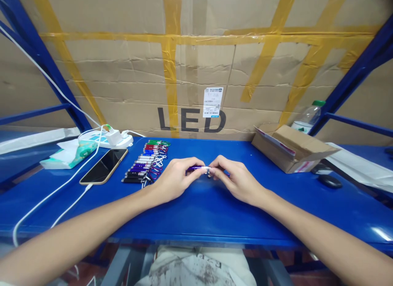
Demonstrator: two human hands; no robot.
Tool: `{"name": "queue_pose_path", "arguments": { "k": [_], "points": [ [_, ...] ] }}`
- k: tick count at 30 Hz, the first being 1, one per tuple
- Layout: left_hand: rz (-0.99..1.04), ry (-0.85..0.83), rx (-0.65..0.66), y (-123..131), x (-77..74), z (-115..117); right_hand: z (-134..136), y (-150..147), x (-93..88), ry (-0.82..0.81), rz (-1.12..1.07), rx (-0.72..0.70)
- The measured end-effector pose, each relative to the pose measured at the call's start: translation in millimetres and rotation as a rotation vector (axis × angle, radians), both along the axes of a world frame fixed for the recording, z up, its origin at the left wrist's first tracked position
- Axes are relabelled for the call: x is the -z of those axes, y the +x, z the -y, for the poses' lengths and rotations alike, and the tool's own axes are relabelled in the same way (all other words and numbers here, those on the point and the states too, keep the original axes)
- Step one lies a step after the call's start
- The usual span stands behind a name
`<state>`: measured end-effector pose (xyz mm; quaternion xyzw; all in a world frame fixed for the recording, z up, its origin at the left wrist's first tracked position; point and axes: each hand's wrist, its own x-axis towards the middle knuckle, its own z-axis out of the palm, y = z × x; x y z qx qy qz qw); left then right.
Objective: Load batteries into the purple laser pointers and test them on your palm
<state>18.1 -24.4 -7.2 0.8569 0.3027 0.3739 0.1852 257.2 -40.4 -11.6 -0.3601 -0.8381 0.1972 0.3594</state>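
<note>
My left hand (176, 177) and my right hand (235, 177) meet over the middle of the blue table (196, 212). Both pinch one small purple keychain flashlight (198, 169) held level between them, the left hand on its purple body, the right hand on its silver end. Part of the flashlight is hidden by my fingers. To the left of my left hand lies a neat row of several keychain flashlights (145, 162) in green, red, blue, silver, purple and black, with their clips pointing right.
A phone (104, 166) lies face up on a white cable, left of the row. Behind it are a power strip (106, 139) and a tissue pack (69, 155). An open cardboard box (290, 148), a bottle (307, 116) and a dark mouse (330, 181) stand at the right.
</note>
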Motion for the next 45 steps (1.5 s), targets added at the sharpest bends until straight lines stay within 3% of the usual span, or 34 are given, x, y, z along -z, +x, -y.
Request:
{"name": "queue_pose_path", "arguments": {
  "k": [6,18,24,27,30,35,40,45],
  "points": [
    [-0.053,0.091,0.026,-2.5,2.2,0.2,1.7,-0.1,1.1,0.006,0.011,-0.034],
    [-0.116,0.270,0.067,-7.6,4.1,-2.5,0.8,-4.0,2.1,-0.308,-0.188,-0.094],
    [-0.119,0.249,0.054,-6.6,4.0,-3.4,-1.2,-4.3,-0.5,-0.385,-0.228,-0.119],
    [-0.115,0.196,0.003,-5.3,3.3,-3.7,-4.2,-0.4,-3.7,-0.224,-0.140,-0.031],
    [-0.113,0.154,-0.056,-4.8,2.4,-5.2,-10.5,9.4,-8.3,0.025,0.039,0.159],
    [-0.124,0.085,-0.104,-5.8,2.6,-9.5,-20.5,31.6,-19.2,0.069,0.455,0.340],
    [-0.137,0.041,-0.104,-5.8,2.7,-10.7,-22.1,45.3,-28.3,-0.124,0.730,0.259],
    [-0.120,-0.014,-0.072,-5.4,1.6,-9.1,-20.4,46.9,-30.8,-0.262,0.664,0.051]
  ]
}}
